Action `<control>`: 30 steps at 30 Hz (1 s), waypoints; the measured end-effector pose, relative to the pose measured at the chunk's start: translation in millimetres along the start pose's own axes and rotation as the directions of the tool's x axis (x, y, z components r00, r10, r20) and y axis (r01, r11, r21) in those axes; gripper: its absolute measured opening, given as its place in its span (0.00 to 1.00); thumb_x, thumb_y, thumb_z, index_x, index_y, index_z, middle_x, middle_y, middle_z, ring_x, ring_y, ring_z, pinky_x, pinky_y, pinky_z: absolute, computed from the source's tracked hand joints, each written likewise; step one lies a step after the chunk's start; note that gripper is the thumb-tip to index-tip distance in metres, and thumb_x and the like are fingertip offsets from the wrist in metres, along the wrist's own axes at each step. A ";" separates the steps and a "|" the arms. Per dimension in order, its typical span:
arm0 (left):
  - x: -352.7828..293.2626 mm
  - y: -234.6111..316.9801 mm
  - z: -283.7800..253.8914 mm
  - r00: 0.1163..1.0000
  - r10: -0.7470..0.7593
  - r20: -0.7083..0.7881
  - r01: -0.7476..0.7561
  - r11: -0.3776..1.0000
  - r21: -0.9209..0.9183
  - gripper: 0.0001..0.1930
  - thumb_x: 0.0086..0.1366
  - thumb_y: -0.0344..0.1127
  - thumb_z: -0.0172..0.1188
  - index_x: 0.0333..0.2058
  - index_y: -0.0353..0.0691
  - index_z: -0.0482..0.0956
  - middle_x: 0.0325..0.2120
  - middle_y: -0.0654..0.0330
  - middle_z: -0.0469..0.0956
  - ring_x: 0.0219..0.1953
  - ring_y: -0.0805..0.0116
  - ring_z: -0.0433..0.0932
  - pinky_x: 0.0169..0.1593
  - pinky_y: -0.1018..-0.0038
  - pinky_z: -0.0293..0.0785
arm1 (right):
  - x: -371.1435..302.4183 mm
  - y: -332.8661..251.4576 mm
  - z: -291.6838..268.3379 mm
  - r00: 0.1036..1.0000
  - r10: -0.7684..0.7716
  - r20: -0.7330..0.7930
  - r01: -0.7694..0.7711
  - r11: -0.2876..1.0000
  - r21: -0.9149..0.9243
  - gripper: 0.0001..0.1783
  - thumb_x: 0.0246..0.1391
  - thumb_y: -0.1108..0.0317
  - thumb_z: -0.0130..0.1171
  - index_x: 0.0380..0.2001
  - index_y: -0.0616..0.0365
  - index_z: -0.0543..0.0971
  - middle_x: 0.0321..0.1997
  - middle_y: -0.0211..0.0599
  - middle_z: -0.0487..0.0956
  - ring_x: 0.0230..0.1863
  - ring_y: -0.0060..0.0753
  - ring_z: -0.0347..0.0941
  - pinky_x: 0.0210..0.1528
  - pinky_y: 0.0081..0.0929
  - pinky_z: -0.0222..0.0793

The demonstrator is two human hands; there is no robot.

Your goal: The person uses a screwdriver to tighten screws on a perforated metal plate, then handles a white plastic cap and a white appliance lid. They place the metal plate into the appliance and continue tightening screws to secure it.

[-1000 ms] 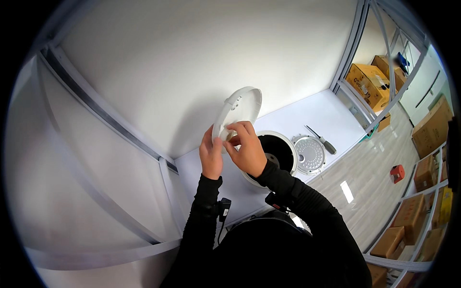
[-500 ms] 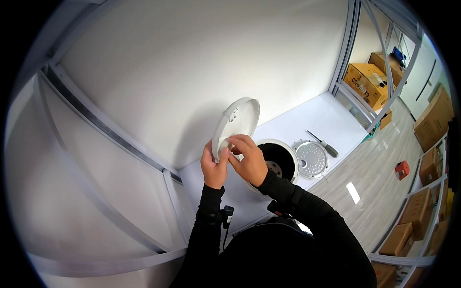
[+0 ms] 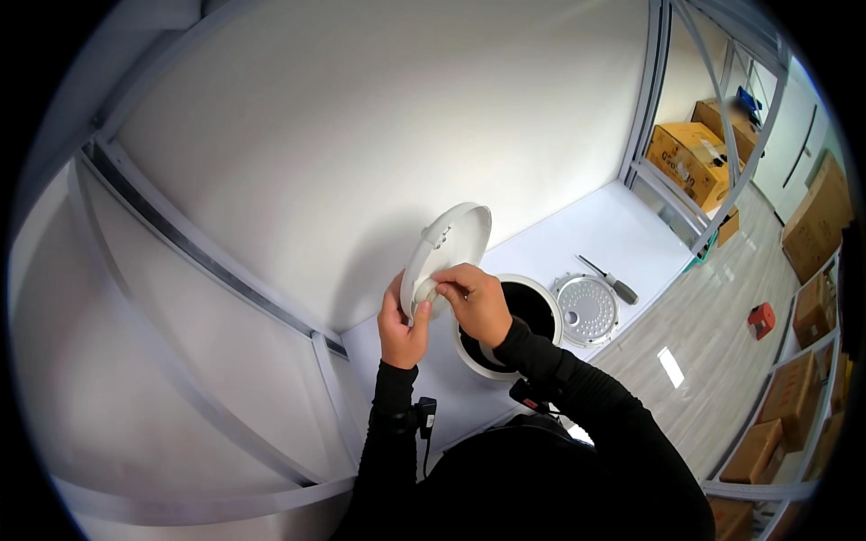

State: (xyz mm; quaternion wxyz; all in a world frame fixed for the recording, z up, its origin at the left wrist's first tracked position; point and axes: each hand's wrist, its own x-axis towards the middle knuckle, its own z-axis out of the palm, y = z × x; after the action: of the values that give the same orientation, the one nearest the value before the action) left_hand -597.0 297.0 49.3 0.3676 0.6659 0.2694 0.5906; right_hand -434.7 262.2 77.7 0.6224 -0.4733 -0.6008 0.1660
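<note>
Hands (image 3: 402, 335) meet on white lid (image 3: 465, 238) beside black-lined pot (image 3: 536, 305).

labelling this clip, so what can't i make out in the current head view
All in the head view:
left hand: some fingers hidden behind the white cover
black-lined pot: partly covered by the right hand and sleeve
lower-right carton: cut off by picture edge

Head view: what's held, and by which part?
The white round lid, gripped by the left hand at its lower rim. The right hand is low at its inner face; whether it pinches anything there can't be told.
</note>
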 end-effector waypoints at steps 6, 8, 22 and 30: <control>-2.5 -4.8 -9.7 0.995 -0.068 0.067 0.064 0.996 0.056 0.26 0.75 0.38 0.64 0.64 0.28 0.72 0.52 0.52 0.83 0.52 0.67 0.81 0.57 0.69 0.77 | 4.3 10.1 -4.8 0.997 -0.037 0.069 0.036 0.999 0.003 0.09 0.61 0.78 0.67 0.45 0.60 0.87 0.41 0.43 0.87 0.40 0.42 0.85 0.45 0.31 0.81; -3.9 -3.4 -9.4 0.996 -0.069 0.055 0.065 0.995 0.075 0.26 0.75 0.38 0.64 0.64 0.28 0.72 0.52 0.52 0.83 0.52 0.67 0.81 0.57 0.70 0.77 | 6.1 14.4 -5.4 0.995 -0.061 0.084 0.060 0.998 0.017 0.09 0.61 0.79 0.67 0.44 0.60 0.87 0.41 0.42 0.87 0.41 0.42 0.85 0.46 0.32 0.81; -4.7 -1.8 -11.3 0.994 -0.079 0.070 0.064 0.979 0.196 0.27 0.71 0.33 0.65 0.65 0.30 0.72 0.51 0.48 0.84 0.52 0.62 0.84 0.56 0.68 0.79 | 7.4 11.0 -2.2 0.973 0.186 0.136 -0.201 0.974 0.105 0.06 0.64 0.76 0.65 0.43 0.64 0.81 0.36 0.52 0.85 0.38 0.52 0.85 0.40 0.36 0.79; -1.9 4.5 -9.2 0.996 -0.062 0.064 0.044 0.967 0.252 0.30 0.65 0.27 0.68 0.64 0.30 0.73 0.50 0.47 0.86 0.51 0.62 0.86 0.55 0.67 0.81 | 5.3 -5.7 -3.5 0.985 0.089 0.147 -0.089 0.996 -0.002 0.06 0.62 0.78 0.62 0.43 0.64 0.80 0.37 0.56 0.85 0.41 0.59 0.84 0.42 0.42 0.79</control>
State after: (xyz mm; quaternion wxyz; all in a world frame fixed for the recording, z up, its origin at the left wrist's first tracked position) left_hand -606.7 294.5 52.1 0.3054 0.7202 0.3464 0.5178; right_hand -432.5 262.1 85.9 0.5697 -0.4847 -0.6228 0.2293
